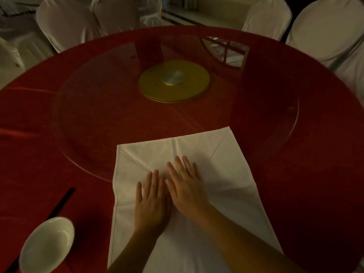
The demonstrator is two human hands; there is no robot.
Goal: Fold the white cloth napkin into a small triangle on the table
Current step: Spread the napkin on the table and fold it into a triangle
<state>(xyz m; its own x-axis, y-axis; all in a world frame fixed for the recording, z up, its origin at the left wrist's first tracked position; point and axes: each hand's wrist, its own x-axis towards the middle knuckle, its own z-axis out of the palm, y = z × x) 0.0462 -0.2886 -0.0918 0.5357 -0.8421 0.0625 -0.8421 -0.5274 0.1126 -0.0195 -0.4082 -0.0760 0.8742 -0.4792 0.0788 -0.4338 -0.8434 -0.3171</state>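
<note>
On the one napkin [222, 164], left hand [152, 203] and right hand [187, 188] lie flat, grasping nothing.

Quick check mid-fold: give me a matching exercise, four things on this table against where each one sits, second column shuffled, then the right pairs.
Things:
1. white napkin
2. white bowl
3. yellow disc
4. black chopsticks

Places:
A. table centre, under the glass turntable
B. near left corner of the view
C. lying just beyond the bowl, on the left
D. spread flat under both hands (left hand, right hand)

Pairs: 1-D, 2-B, 3-A, 4-C
</note>
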